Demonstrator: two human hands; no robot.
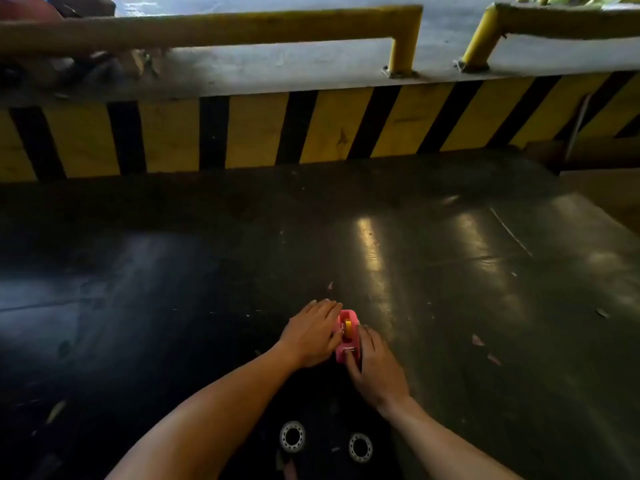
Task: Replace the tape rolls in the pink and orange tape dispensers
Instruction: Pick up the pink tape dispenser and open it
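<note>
Low in the centre of the frame, the pink dispenser [347, 336] is sitting on the dark floor [207, 271]. The left hand [311, 336] and right hand [375, 363] are clasping its sides, fingers curled against it. A yellow roll [347, 326] is showing inside; seating it looks current, and pressing it home evenly comes next.

A tape dispenser [347, 336] sits on the floor [173, 271], between the left hand [311, 336] on its left side and the right hand [375, 367] on its right. Two tape rolls [292, 436] lie side by side nearer the person. A striped curb [311, 129] runs behind, with railings [214, 27] on top.
</note>
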